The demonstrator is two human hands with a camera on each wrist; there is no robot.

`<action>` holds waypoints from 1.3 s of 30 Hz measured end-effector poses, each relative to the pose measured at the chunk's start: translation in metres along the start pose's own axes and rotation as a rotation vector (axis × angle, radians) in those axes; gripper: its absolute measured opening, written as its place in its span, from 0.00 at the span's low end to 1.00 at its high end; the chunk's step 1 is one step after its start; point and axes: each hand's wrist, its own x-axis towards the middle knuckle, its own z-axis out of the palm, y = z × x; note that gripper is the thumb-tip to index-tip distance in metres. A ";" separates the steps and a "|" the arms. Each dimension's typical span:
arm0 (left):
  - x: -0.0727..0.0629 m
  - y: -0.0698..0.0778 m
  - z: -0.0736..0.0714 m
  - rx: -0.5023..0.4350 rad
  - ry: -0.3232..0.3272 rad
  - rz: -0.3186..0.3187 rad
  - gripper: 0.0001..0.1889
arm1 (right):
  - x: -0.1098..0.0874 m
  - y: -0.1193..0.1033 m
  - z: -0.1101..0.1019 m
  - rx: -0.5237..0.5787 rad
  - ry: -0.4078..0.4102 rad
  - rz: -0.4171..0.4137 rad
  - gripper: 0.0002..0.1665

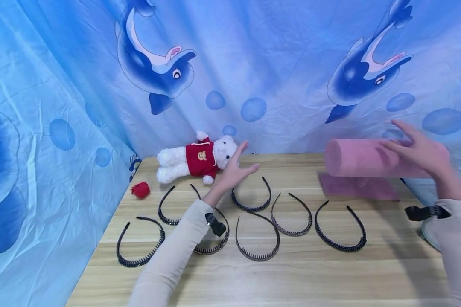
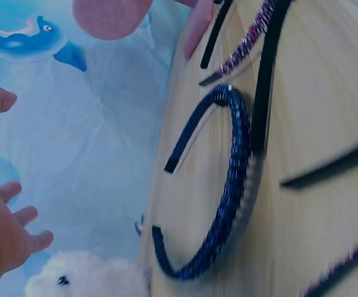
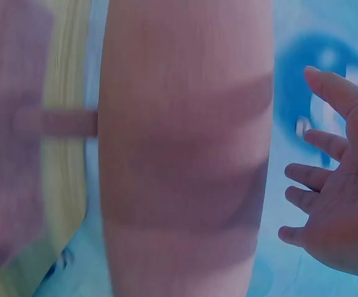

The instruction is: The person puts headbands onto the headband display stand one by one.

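Note:
My left hand (image 1: 235, 169), fingers spread and holding nothing, is over the table near the head of a white teddy bear (image 1: 200, 158) in a red hoodie. Below it, a dark beaded headband (image 2: 233, 179) shows in the left wrist view. On the right, my right hand (image 1: 420, 149) is beside a pink roll-shaped stand (image 1: 363, 158), its fingers loosely apart and gripping nothing. The right wrist view has the roll (image 3: 185, 154) upright in frame, with a gap between it and the right fingertips (image 3: 294, 235). A pink base (image 1: 353, 187) carries the roll.
Several headbands lie spread on the wooden table, among them a black one (image 1: 342, 247) at right and a comb-toothed one (image 1: 259, 258) in front. A small red ball-like thing (image 1: 140, 190) sits at the left edge. Behind hangs a blue dolphin curtain (image 1: 284, 76).

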 end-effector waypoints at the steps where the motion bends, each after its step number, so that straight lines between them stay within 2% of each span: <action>1: 0.001 0.000 0.003 -0.027 0.004 0.003 0.49 | -0.002 0.009 -0.006 -0.002 0.026 0.031 0.48; 4: 0.004 0.000 0.011 -0.068 0.016 0.021 0.48 | -0.009 0.035 -0.019 0.002 0.099 0.089 0.47; 6: 0.007 0.001 0.015 -0.086 0.014 0.036 0.47 | -0.014 0.049 -0.027 0.002 0.119 0.126 0.47; 10: 0.013 0.003 0.025 -0.125 -0.002 0.060 0.47 | -0.020 0.077 -0.038 -0.023 0.090 0.197 0.46; 14: 0.019 0.007 0.037 -0.162 -0.024 0.070 0.46 | 0.000 0.160 -0.042 -0.027 0.092 0.172 0.40; 17: 0.023 0.011 0.048 -0.171 -0.047 0.085 0.46 | 0.013 0.207 -0.043 0.047 0.098 0.157 0.35; 21: 0.028 0.017 0.062 -0.198 -0.084 0.098 0.45 | 0.016 0.216 -0.042 0.152 0.138 0.140 0.35; 24: 0.031 0.021 0.071 -0.209 -0.109 0.096 0.44 | 0.021 0.227 -0.039 0.146 0.185 0.104 0.34; 25: 0.032 0.023 0.075 -0.213 -0.119 0.094 0.43 | 0.019 0.226 -0.039 0.128 0.187 0.106 0.34; 28: 0.035 0.026 0.087 -0.220 -0.145 0.096 0.42 | 0.008 0.203 -0.039 0.084 0.189 0.124 0.35; 32: 0.040 0.030 0.102 -0.236 -0.171 0.096 0.40 | -0.011 0.143 -0.036 0.079 0.158 0.169 0.38; 35: 0.043 0.035 0.111 -0.242 -0.181 0.081 0.39 | -0.021 0.109 -0.034 0.075 0.136 0.207 0.41; 39: 0.046 0.041 0.125 -0.244 -0.179 0.042 0.38 | -0.026 0.095 -0.034 0.059 0.130 0.244 0.43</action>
